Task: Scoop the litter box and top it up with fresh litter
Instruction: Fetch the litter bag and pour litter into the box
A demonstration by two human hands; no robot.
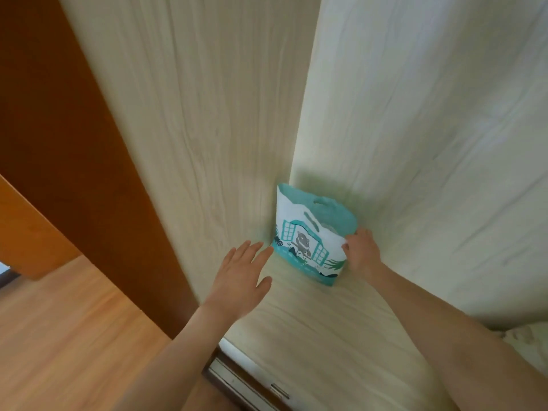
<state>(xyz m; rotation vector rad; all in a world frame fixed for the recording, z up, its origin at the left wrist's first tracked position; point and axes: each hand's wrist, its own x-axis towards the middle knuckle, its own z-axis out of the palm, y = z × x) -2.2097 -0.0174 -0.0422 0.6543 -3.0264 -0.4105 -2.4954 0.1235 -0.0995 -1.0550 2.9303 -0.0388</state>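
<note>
Two hands reach for the litter bag (308, 241), which stands in the corner of the pale wood-grain cabinet (207, 143). Your right hand (363, 252) pinches the bag's right edge; your left hand (240, 277) is spread flat just left of it. Support the base before lifting.

One bag, two hands

One teal-and-white litter bag (308, 244) stands in the corner; two bare hands: the right hand (362, 250) pinches its edge, the left hand (238, 277) spread flat just left of it.
</note>
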